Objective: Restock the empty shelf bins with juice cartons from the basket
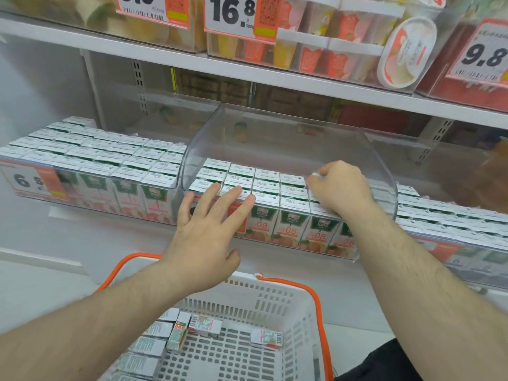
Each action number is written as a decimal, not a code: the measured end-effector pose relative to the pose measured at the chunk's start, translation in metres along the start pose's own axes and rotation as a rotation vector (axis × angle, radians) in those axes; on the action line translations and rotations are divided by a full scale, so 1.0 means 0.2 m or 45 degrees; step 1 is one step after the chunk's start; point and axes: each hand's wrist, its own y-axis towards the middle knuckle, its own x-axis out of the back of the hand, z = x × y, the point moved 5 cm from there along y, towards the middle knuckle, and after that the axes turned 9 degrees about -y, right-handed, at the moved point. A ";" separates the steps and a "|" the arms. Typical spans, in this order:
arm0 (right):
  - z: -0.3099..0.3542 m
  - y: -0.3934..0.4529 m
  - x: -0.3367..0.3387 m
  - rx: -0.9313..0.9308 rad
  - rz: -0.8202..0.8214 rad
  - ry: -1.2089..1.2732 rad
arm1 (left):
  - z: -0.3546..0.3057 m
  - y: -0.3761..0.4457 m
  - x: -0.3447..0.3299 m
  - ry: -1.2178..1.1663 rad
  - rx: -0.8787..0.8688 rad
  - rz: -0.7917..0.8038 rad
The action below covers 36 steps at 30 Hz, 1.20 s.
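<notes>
Two hands work at the clear middle bin — the left hand spread flat, fingertips on the front juice cartons, the right hand curled, pinching a carton top. Full bins flank it. Below, the white basket holds loose cartons — orange handles raised.

Your clear shelf bin holds upright green-and-white juice cartons packed in rows; below it, the white basket still holds several loose cartons lying flat.
</notes>
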 end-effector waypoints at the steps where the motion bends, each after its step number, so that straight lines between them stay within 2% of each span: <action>1: 0.01 0.01 -0.01 -0.016 0.038 -0.026 | 0.00 0.00 0.00 -0.007 0.000 0.009; 11: 0.07 0.04 -0.07 -0.045 0.113 -0.231 | -0.03 0.02 0.05 -0.033 0.075 0.125; 13: 0.10 0.01 -0.07 -0.048 0.180 -0.275 | -0.04 0.02 0.06 -0.037 0.074 0.128; 16: 0.11 -0.05 -0.10 -0.037 0.334 -0.482 | -0.05 -0.02 0.08 -0.070 -0.043 0.004; 17: 0.13 -0.06 -0.10 -0.019 0.312 -0.532 | -0.06 -0.04 0.08 -0.084 -0.102 -0.050; 18: 0.15 -0.09 -0.08 0.015 0.218 -0.550 | -0.07 -0.07 0.09 -0.108 -0.146 -0.095; 20: 0.22 -0.17 -0.02 0.141 -0.141 -0.463 | -0.06 -0.11 0.08 -0.188 -0.173 -0.127; 22: 0.34 -0.33 0.02 0.430 -0.581 -0.194 | -0.03 -0.15 0.08 -0.282 -0.116 -0.104; 23: 0.40 -0.43 0.02 0.598 -0.733 -0.037 | -0.01 -0.17 0.07 -0.334 -0.056 -0.062; 24: 0.45 -0.52 -0.02 0.753 -0.766 0.093 | 0.02 -0.19 0.05 -0.407 0.026 0.010; 26: 0.53 -0.65 -0.16 0.994 -0.557 0.191 | 0.09 -0.26 0.00 -0.582 0.223 0.165; 29: 0.56 -0.76 -0.39 1.054 -0.309 0.099 | 0.22 -0.36 -0.12 -0.544 0.437 0.409; 31: 0.56 -0.79 -0.52 0.996 -0.180 0.124 | 0.32 -0.42 -0.22 -0.468 0.542 0.533; 34: 0.55 -0.76 -0.77 0.824 0.287 0.225 | 0.48 -0.51 -0.39 -0.505 0.796 0.622; 36: 0.49 -0.73 -0.95 0.646 0.506 0.202 | 0.54 -0.58 -0.50 -0.544 0.961 0.623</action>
